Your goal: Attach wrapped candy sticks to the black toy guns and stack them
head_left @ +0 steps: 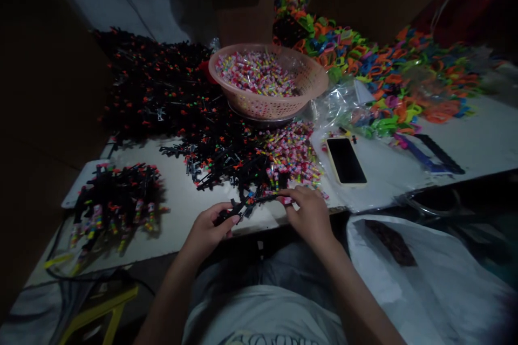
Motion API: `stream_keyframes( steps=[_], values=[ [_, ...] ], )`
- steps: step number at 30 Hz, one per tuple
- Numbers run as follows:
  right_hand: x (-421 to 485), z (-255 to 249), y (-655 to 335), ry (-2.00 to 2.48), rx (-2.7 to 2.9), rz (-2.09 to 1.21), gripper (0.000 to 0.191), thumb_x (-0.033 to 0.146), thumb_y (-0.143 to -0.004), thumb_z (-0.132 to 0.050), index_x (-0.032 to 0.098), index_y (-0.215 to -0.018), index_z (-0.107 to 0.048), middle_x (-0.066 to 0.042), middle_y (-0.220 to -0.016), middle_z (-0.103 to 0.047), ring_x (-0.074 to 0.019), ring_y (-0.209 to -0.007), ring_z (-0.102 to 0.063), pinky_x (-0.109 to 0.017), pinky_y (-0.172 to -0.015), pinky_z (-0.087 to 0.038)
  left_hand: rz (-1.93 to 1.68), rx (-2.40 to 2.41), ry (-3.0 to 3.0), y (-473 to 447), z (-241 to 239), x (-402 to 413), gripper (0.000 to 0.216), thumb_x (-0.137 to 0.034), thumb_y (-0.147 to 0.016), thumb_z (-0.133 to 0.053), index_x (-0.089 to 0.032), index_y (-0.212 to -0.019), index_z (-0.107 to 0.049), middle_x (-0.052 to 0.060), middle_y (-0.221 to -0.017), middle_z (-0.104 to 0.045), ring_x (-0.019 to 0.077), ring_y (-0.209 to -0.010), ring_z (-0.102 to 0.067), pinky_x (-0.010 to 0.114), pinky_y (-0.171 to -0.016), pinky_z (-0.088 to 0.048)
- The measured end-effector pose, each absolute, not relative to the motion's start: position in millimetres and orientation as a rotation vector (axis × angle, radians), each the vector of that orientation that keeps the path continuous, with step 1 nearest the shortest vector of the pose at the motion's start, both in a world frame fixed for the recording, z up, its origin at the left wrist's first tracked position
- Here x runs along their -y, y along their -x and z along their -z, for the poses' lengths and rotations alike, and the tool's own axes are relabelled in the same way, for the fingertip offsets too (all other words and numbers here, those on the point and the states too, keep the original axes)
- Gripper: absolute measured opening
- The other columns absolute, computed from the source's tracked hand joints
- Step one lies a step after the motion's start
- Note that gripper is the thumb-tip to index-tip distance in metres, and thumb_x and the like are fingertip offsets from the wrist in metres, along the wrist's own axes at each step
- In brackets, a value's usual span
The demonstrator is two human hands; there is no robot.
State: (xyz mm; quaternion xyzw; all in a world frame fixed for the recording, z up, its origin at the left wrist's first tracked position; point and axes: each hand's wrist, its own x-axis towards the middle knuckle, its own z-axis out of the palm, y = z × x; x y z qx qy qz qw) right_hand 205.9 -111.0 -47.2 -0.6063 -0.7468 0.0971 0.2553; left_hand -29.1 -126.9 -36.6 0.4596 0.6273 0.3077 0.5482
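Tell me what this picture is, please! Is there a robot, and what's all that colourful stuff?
There's no robot here, just a person's two bare hands. The picture comes from a camera worn on that person's head, looking forward and down.

The left hand holds dark plastic pieces. The right hand is at their other end, where something pink shows; it's too dark to see exactly what it pinches.

On the white table is a big black pile with orange specks. Beside it, a peach basket holds small pink-and-yellow tubes, and more are spilled in front. Bright plastic pieces are heaped on the right, and a phone lies nearer the person.
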Motion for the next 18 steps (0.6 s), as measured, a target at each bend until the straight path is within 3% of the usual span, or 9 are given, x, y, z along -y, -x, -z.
stream_keyframes(
  steps=[5, 10, 15, 18],
  values=[
    [117.2, 44.0, -204.3, 1.586, 2.015, -0.369, 0.022, 0.014, -0.078, -0.056, 0.025, -0.092, -0.07, -0.002, -0.082, -0.067, -0.021, -0.084, -0.059, -0.031, -0.072, -0.032, -0.625, -1.486, -1.157, 47.2, 19.4, 129.5, 0.043, -0.042, -0.063, -0.07, -0.016, -0.094, -0.059, -0.006, -0.054, -0.051, 0.0097, -0.048, -0.047, 0.02, -0.046, -0.035],
    [120.6, 45.5, -201.7, 1.52, 1.936, -0.594, 0.017, 0.016, -0.079, -0.06, 0.026, -0.088, -0.071, -0.002, -0.084, -0.069, -0.0195, -0.082, -0.06, -0.03, -0.073, -0.037, -0.571, -1.296, -1.187, 66.2, 12.3, 134.8, 0.029, -0.037, -0.066, -0.071, -0.02, -0.084, -0.058, -0.004, -0.063, -0.052, 0.01, -0.05, -0.048, 0.02, -0.046, -0.038],
    [124.0, 45.9, -199.4, 1.377, 1.861, -0.907, 0.016, 0.016, -0.079, -0.059, 0.024, -0.086, -0.071, -0.003, -0.086, -0.071, -0.0181, -0.084, -0.063, -0.029, -0.076, -0.042, -0.493, -1.112, -1.347, 72.6, 6.9, 136.0, 0.016, -0.031, -0.066, -0.071, -0.021, -0.077, -0.067, 0.003, -0.073, -0.063, 0.0166, -0.066, -0.058, 0.024, -0.058, -0.048],
    [123.6, 46.4, -202.0, 1.361, 1.756, -1.106, 0.012, 0.023, -0.079, -0.06, 0.021, -0.082, -0.071, -0.003, -0.08, -0.07, -0.0171, -0.075, -0.063, -0.027, -0.069, -0.044, -0.411, -0.975, -1.412, 75.8, 3.3, 137.5, 0.013, -0.031, -0.069, -0.069, -0.022, -0.079, -0.072, 0.007, -0.078, -0.069, 0.0206, -0.074, -0.062, 0.028, -0.067, -0.05]
  ],
)
